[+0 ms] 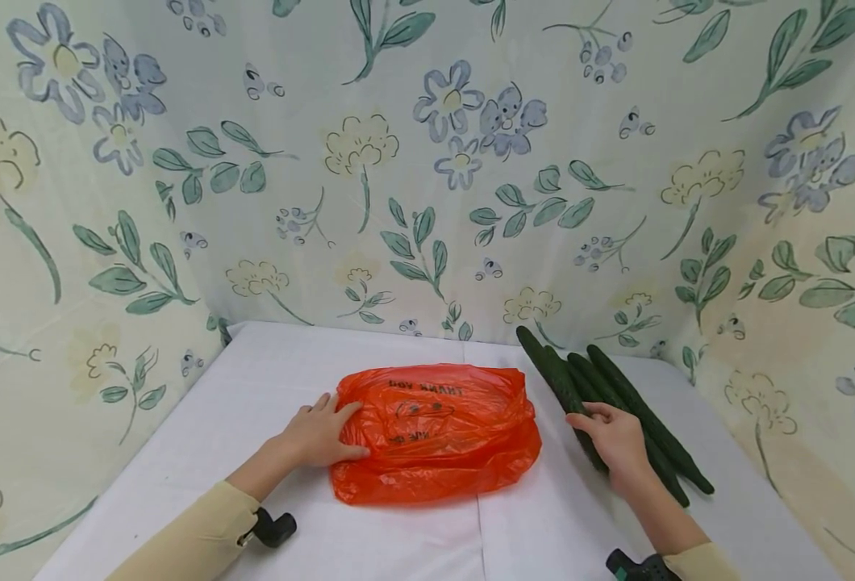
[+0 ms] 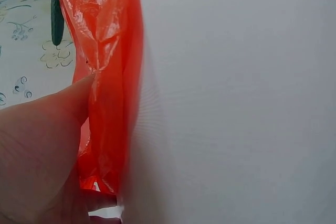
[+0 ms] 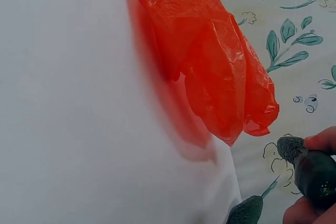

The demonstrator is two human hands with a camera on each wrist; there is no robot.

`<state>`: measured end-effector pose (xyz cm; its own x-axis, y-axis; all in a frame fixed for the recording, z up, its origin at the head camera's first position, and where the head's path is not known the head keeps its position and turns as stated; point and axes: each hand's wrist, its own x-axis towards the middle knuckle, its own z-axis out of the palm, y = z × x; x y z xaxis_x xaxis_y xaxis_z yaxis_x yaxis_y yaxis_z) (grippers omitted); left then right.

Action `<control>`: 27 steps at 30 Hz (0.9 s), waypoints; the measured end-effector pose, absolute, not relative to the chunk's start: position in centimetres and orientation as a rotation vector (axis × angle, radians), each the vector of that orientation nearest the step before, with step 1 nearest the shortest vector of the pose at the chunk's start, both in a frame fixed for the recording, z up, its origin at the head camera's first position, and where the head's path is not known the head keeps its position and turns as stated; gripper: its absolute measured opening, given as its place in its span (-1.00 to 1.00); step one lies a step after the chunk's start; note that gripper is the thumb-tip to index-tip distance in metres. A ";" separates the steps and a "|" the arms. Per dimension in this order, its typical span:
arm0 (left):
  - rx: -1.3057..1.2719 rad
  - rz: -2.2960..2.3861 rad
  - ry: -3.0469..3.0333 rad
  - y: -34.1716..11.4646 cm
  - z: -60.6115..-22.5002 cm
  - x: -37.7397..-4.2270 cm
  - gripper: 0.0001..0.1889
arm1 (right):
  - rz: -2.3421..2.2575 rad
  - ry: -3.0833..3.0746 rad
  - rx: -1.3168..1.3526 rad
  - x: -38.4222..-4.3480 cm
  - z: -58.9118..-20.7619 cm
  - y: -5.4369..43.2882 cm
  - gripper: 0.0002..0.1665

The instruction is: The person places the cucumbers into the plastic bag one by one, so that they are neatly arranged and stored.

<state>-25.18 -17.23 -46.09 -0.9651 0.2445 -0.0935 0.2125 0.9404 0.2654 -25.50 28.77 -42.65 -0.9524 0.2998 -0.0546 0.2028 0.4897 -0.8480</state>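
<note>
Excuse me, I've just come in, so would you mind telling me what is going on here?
A person has their left hand resting on the left end of a red bag, while their right hand grips a cucumber. More cucumbers lie beside it, to the right of the bag on the white table. The pictures don't show whether anything is inside the bag.

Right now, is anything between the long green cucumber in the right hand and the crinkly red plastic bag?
Nothing visible is in the way: only white cloth lies between the right hand, with its cucumber, and the bag. The other cucumbers are further right.
</note>
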 end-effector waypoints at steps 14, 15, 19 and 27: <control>0.331 0.371 2.970 -17.2 -46.0 -25.3 -0.01 | 1.442 -2.744 -0.313 -26.5 -40.4 27.9 -0.17; 0.331 0.362 2.971 -17.2 -46.1 -25.3 -0.01 | 1.443 -2.756 -0.291 -26.5 -40.2 27.8 -0.16; 0.331 0.353 2.972 -17.3 -46.2 -25.4 0.00 | 1.399 -2.786 -0.202 -26.6 -39.6 27.4 -0.19; 0.347 0.356 2.963 -17.4 -46.3 -25.7 0.00 | 1.309 -2.853 -0.093 -27.3 -38.4 26.4 -0.30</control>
